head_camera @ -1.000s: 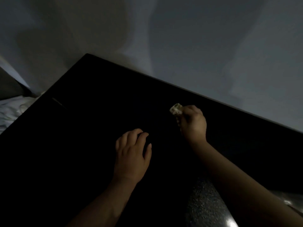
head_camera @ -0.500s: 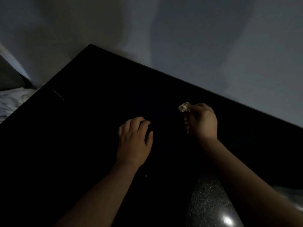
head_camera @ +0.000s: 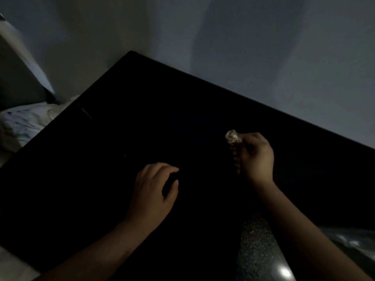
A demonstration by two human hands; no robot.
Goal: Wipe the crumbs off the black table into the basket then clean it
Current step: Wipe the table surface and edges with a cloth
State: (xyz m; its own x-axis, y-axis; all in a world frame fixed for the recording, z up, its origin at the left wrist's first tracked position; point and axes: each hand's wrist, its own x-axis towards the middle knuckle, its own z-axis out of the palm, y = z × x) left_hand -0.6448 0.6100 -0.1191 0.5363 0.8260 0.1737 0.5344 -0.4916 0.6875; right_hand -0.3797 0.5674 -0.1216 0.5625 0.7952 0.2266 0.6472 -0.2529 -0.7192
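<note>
The black table (head_camera: 125, 122) fills the middle of the head view, and it is too dark to make out any crumbs on it. My left hand (head_camera: 154, 189) hovers low over the table's centre, fingers loosely curled and thumb spread. Whatever lies under it is lost in the dark. Further right, my right hand (head_camera: 257, 157) pinches a small pale crumpled scrap (head_camera: 233, 136) at its fingertips, and a thin ridged strip hangs from it beside the hand. I see no basket.
A grey wall (head_camera: 243, 47) runs behind the table's far edge. White crumpled fabric (head_camera: 22, 122) lies off the left corner. A speckled dark surface (head_camera: 257, 250) with a light glint shows between my forearms. Something shiny and plastic-like (head_camera: 355, 240) sits at the lower right.
My right hand has drifted a little right along the table with the pale scrap still pinched. My left hand's thumb has spread away from its fingers.
</note>
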